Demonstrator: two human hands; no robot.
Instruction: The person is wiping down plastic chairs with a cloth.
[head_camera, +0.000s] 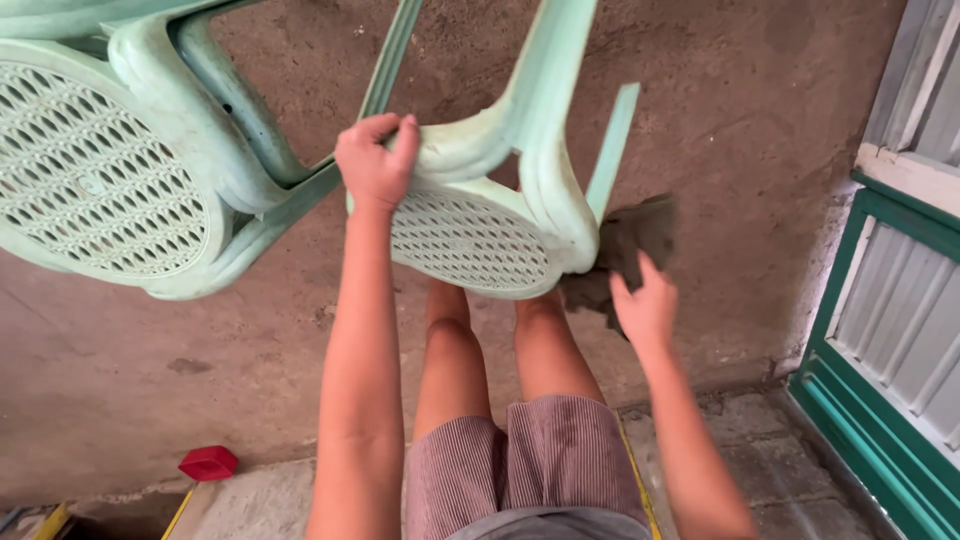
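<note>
A pale green plastic stool (470, 235) with a lattice seat is tipped on its side in front of me, legs pointing away. My left hand (375, 160) is closed around the rim of the seat where a leg joins it. My right hand (645, 305) holds a dark grey rag (625, 245) pressed against the right edge of the stool's seat. My bare knees and striped shorts show below.
A second pale green lattice stool (100, 180) lies tipped at the left, touching the first. The concrete floor (750, 120) is rough and stained. A small red box (208, 463) sits at the lower left. A green-framed corrugated door (890, 330) stands at the right.
</note>
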